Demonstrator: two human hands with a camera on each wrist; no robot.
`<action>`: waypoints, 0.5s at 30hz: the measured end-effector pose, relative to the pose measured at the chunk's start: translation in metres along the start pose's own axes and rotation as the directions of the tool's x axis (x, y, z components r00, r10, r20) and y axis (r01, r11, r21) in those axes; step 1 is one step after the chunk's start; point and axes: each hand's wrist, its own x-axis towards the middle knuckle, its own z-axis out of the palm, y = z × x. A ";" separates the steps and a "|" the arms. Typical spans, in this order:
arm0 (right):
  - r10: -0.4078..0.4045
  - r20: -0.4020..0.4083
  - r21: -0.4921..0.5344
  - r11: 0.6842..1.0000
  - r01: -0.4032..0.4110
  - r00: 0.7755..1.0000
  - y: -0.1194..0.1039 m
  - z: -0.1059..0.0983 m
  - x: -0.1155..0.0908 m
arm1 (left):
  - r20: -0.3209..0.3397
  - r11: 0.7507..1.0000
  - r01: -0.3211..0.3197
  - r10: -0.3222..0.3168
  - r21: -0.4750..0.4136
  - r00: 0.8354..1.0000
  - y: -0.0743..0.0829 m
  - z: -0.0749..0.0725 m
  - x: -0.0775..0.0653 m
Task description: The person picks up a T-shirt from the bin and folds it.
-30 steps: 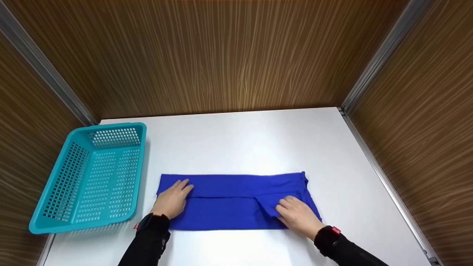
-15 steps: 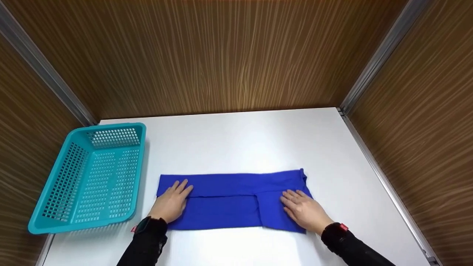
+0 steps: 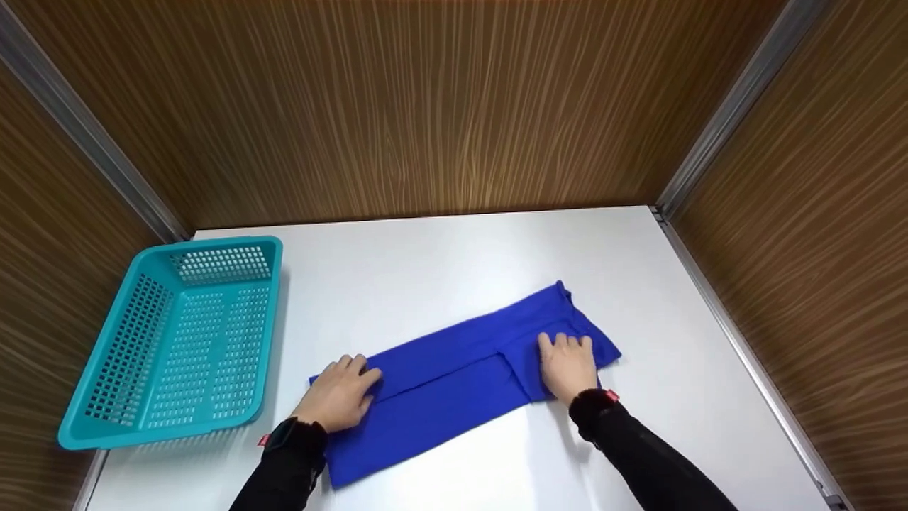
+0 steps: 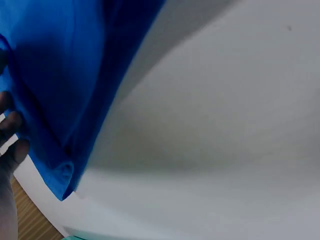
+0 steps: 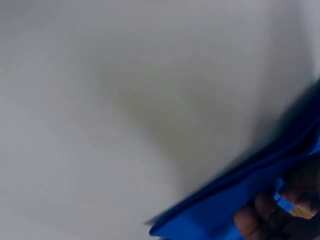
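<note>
A blue garment (image 3: pixel 447 397), folded into a long strip, lies slanted across the white table, its right end farther from me. Near its left end, my left hand (image 3: pixel 337 394) grips the cloth with bent fingers; in the left wrist view the fingertips (image 4: pixel 11 122) are right at a folded edge. Toward the right end my right hand (image 3: pixel 569 365) bunches a turned-over flap, its fingers curled into the fabric. The right wrist view shows the fingers (image 5: pixel 247 220) against the layered blue cloth (image 5: pixel 200 222), partly in shadow. The palms are hidden.
A turquoise perforated basket (image 3: pixel 268 333) stands at the left side of the white table (image 3: pixel 425 270), with nothing in it. Wood-grain panels (image 3: pixel 440 106) with metal corner rails close off the back and both sides.
The garment has turned from straight to slanted: its right end moved away, its left end nearer. The right hand first laid the flap flat, then curled and moved forward with the cloth.
</note>
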 end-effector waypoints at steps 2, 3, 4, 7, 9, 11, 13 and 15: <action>0.065 0.053 0.055 0.996 -0.068 0.997 -0.007 0.000 0.009 | 0.036 1.000 -0.008 0.009 -0.025 0.999 -0.001 -0.001 -0.001; 0.088 0.112 0.094 0.991 -0.099 0.990 -0.011 -0.003 0.015 | 0.059 0.999 -0.010 0.012 -0.042 0.998 0.000 -0.001 -0.002; 0.102 0.192 0.122 0.984 -0.127 0.976 -0.015 -0.005 0.021 | 0.080 0.998 -0.012 0.017 -0.062 0.997 0.001 -0.001 -0.002; 0.097 0.421 0.171 0.968 -0.184 0.902 -0.026 -0.010 0.035 | 0.140 0.994 -0.018 0.033 -0.107 0.990 0.007 0.000 0.000; 0.104 0.493 0.156 0.966 -0.206 0.864 -0.033 -0.010 0.040 | 0.164 0.992 -0.031 0.051 -0.121 0.985 0.012 0.002 0.003; 0.136 0.438 0.113 0.972 -0.204 0.888 -0.042 -0.007 0.043 | 0.160 0.991 -0.059 0.077 -0.119 0.984 0.016 0.004 0.005; 0.169 0.332 0.070 0.977 -0.203 0.928 -0.053 -0.004 0.044 | 0.120 0.990 -0.091 0.104 -0.108 0.987 0.019 0.006 0.007; 0.178 0.243 0.065 0.978 -0.199 0.954 -0.063 -0.001 0.044 | 0.053 0.987 -0.133 0.138 -0.087 0.989 0.021 0.006 0.008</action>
